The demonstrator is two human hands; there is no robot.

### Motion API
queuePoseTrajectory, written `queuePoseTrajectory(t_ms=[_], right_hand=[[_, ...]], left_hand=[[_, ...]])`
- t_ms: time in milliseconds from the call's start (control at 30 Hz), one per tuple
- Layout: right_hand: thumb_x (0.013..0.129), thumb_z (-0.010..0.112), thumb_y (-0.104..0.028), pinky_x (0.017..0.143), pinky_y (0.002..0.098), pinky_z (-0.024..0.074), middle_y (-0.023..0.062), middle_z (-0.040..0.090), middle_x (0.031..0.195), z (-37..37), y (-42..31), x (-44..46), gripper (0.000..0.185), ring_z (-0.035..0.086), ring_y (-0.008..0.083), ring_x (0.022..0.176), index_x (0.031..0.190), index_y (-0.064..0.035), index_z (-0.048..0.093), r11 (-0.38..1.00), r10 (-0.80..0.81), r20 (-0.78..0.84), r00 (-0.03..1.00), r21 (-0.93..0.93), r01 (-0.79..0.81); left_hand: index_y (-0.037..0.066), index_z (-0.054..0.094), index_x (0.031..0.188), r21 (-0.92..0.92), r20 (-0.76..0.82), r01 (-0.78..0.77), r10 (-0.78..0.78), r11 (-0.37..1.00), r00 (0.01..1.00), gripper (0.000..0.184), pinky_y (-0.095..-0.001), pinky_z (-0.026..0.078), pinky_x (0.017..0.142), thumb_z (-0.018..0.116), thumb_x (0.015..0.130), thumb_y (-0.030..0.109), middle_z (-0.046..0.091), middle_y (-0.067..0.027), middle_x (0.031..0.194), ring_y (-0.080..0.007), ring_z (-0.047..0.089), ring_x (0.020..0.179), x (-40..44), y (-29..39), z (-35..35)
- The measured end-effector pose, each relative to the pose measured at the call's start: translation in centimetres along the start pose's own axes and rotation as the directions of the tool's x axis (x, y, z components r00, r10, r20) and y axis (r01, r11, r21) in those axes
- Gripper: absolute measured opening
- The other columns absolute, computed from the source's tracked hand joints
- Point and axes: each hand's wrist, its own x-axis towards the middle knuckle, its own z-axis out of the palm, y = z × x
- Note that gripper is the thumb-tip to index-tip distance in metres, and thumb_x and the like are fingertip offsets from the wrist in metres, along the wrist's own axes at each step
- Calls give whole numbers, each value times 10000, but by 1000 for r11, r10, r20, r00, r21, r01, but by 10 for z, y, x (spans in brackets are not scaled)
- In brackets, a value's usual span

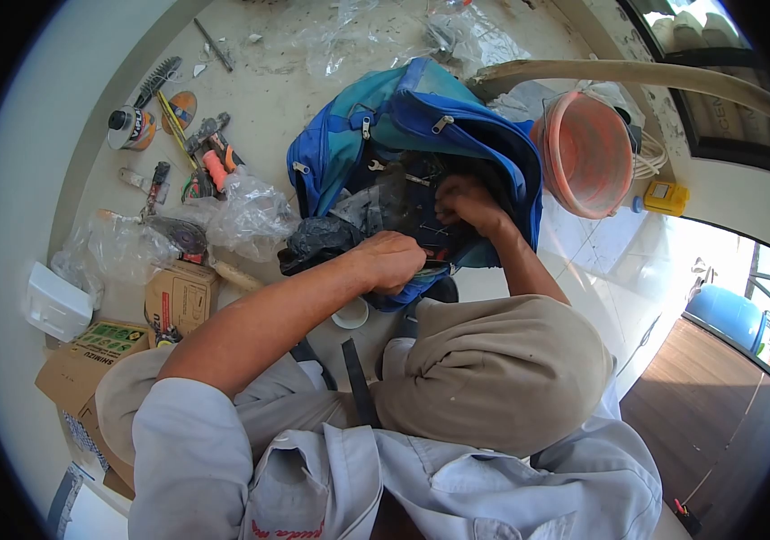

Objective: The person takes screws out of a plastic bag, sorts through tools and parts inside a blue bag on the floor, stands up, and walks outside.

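A pale, dirty floor [259, 99] carries a blue bag [335, 166] at upper centre, a pink bucket [596, 148] at upper right, a can [144, 130], hand tools [215, 169] and clear plastic [254, 216] at left, and cardboard boxes [92, 364] at lower left.

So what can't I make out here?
In the head view:
- Bottom of the blue bag: hidden by shadow and the right hand.
- What the left hand grips, if anything: hidden by the hand itself.
- Label on the yellow container: too small.
- Lower-left cardboard box: partly behind the left knee.
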Motion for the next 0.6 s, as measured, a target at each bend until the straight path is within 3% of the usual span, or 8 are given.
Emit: queuePoseTrajectory(t_ms=[100, 133, 200, 300, 400, 500, 600], right_hand=[[767, 671, -76, 787, 378, 572, 173, 739, 946, 0, -2, 1, 230, 728, 266, 779, 970, 18, 723, 996, 42, 45, 998, -83, -38], [771, 662, -70, 796, 385, 573, 177, 737, 946, 1, 3, 3, 234, 729, 278, 794, 984, 6, 722, 960, -91, 61, 994, -260, 103], [780, 644, -58, 814, 399, 575, 185, 734, 946, 8, 15, 6, 248, 731, 302, 823, 1013, -18, 722, 740, -328, 162, 931, -568, 359], [784, 677, -86, 854, 411, 562, 171, 738, 919, 20, 23, -1, 249, 725, 340, 893, 1024, -42, 724, 526, -376, 283, 882, -719, 454], [783, 698, -149, 849, 437, 555, 185, 737, 944, 34, 24, -3, 237, 715, 368, 907, 995, -51, 737, 341, -285, 306, 909, -853, 394], [798, 680, -168, 827, 434, 550, 175, 730, 888, 34, 35, 3, 233, 719, 345, 884, 995, -59, 740, 317, -419, 331, 845, -819, 478], [822, 627, -128, 753, 400, 535, 144, 714, 877, 27, 23, -1, 229, 697, 292, 837, 1013, -54, 731, 619, -281, 157, 947, -724, 304]], left_hand=[[39, 726, 766, -1, 5, -5, 5, 1000, 1000, 128, -485, 559, 725, 642, 669, 38, 696, -236, 809, -430, 700, 845, 2, -1, 2], [40, 726, 765, -1, 7, -9, 9, 1000, 1000, 128, -485, 559, 725, 643, 668, 39, 696, -235, 807, -430, 699, 845, 2, -1, 2], [41, 725, 762, 1, 6, -13, 13, 1000, 1000, 125, -485, 559, 724, 644, 667, 42, 696, -233, 807, -428, 699, 843, 2, 0, 0], [43, 724, 760, 10, 11, -8, 8, 1000, 1000, 121, -484, 559, 724, 645, 668, 44, 697, -230, 805, -423, 700, 841, 0, 2, -3], [45, 723, 755, 8, 4, -21, 21, 1000, 1000, 116, -482, 560, 724, 646, 668, 46, 697, -229, 803, -419, 702, 839, 1, 2, -3], [48, 723, 750, 8, 1, -23, 23, 1000, 1000, 111, -483, 560, 725, 646, 670, 47, 697, -227, 801, -417, 702, 837, 2, 1, -1], [46, 724, 761, 8, 3, -8, 8, 1000, 1000, 119, -487, 559, 730, 644, 673, 46, 697, -227, 806, -421, 702, 840, 2, 0, -2]])
